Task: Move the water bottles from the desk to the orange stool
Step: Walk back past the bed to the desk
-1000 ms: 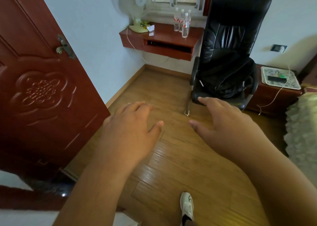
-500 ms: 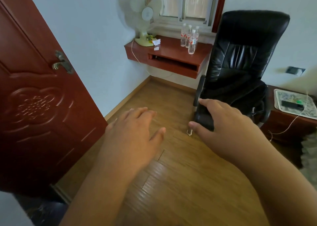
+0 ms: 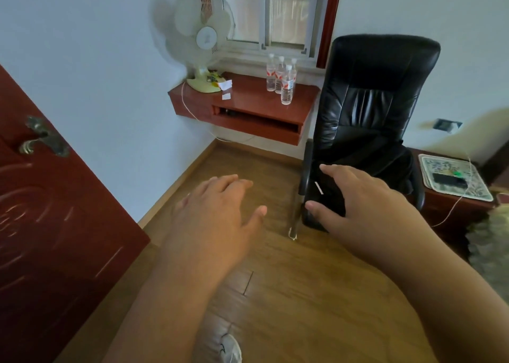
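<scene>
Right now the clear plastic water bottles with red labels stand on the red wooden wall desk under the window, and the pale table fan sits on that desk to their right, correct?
Not quite. The head view shows the pale table fan on the red wooden wall desk to the left of the clear plastic water bottles, at the desk's far left end. The rest holds: the bottles stand upright on the desk under the window.

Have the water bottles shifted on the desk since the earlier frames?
No. The water bottles stand in the same cluster on the desk right of the fan; only the camera advanced.
</scene>
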### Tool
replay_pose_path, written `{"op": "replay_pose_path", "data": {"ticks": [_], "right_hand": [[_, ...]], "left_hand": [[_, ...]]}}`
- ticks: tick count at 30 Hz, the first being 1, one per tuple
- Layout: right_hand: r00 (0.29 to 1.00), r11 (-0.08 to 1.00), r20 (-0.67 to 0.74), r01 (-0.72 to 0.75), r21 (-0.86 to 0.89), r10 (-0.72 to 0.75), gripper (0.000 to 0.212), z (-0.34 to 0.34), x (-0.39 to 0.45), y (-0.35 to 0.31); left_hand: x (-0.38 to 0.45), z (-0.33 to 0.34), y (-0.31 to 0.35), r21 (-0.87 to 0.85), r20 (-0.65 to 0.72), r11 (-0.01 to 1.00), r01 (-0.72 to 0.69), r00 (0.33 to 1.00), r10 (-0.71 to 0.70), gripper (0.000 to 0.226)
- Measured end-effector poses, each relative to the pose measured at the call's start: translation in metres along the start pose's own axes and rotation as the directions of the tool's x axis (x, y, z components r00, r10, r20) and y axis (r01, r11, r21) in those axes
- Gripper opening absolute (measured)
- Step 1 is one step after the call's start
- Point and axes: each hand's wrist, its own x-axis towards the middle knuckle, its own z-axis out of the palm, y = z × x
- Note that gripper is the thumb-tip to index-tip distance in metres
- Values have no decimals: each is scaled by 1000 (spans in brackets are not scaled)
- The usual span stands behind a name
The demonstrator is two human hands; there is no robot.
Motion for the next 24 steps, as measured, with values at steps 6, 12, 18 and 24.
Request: {"op": "replay_pose_path", "data": {"ticks": [6, 12, 18, 24], "right_hand": [[997, 998, -58, -61, -20, 59, 77, 0, 78, -42], [992, 995, -85, -96, -28, 93, 77, 13, 133, -76], [992, 994, -67, -108, -27, 106, 78, 22, 180, -87], [996, 996, -11, -88, -13, 88, 78, 37, 243, -81]], "left_hand": [[83, -27, -44, 3, -11, 999, -38, 999, 38, 62], [144, -45, -83, 9, -8, 997, -80, 997, 80, 60], [192, -48, -102, 3, -15, 996, -93, 996, 93, 60], [245, -39, -110, 19, 11, 998, -52, 999, 52, 60]]}}
